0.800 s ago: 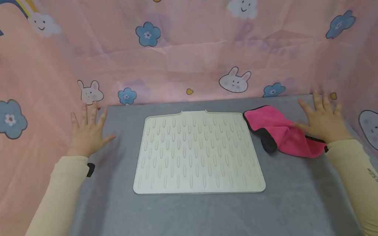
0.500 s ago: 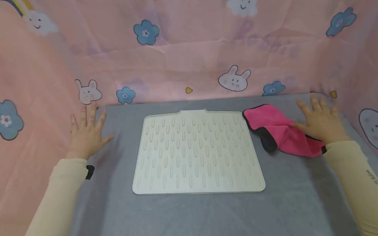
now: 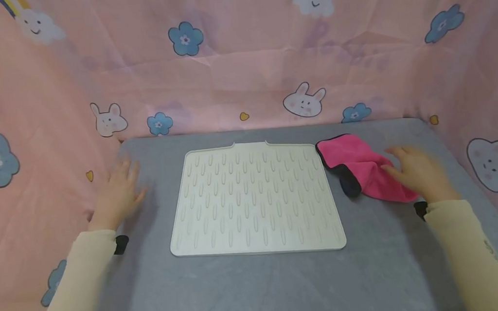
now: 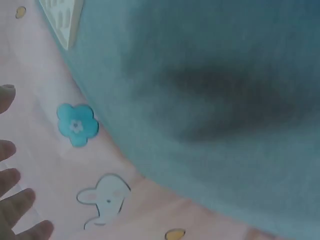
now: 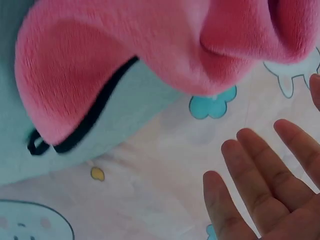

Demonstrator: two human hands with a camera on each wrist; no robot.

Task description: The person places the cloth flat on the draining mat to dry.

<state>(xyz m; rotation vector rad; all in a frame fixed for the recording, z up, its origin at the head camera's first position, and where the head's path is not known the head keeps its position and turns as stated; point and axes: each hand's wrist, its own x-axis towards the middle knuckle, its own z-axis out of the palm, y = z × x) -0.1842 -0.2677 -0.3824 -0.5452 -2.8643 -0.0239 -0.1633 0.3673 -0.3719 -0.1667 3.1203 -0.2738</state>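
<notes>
A cream, rectangular mat with raised oval ridges (image 3: 252,199) lies flat in the middle of the grey table. Against its right edge lies a crumpled pink cloth (image 3: 382,179) with black trim; the right wrist view shows its fuzzy pile and a small black loop (image 5: 37,144). My right hand (image 3: 421,171) hovers beside the cloth's right side, fingers loosely extended; in the right wrist view the fingers stand apart from it. On the left, my left hand (image 3: 118,197) is raised by the table's edge, blurred, fingers spread and holding nothing. Only its fingertips show in the left wrist view.
A grey covering (image 3: 251,292) spreads over the table. Pink printed fabric (image 3: 234,73) with rabbits, flowers and rainbows stands behind and along both sides. Dark bands (image 3: 121,244) sit at both wrists, over cream sleeves.
Both hands have drawn back a little toward the body. The right hand has turned inward toward the cloth, its fingers less spread. The head view has shifted slightly; mat and cloth lie as before.
</notes>
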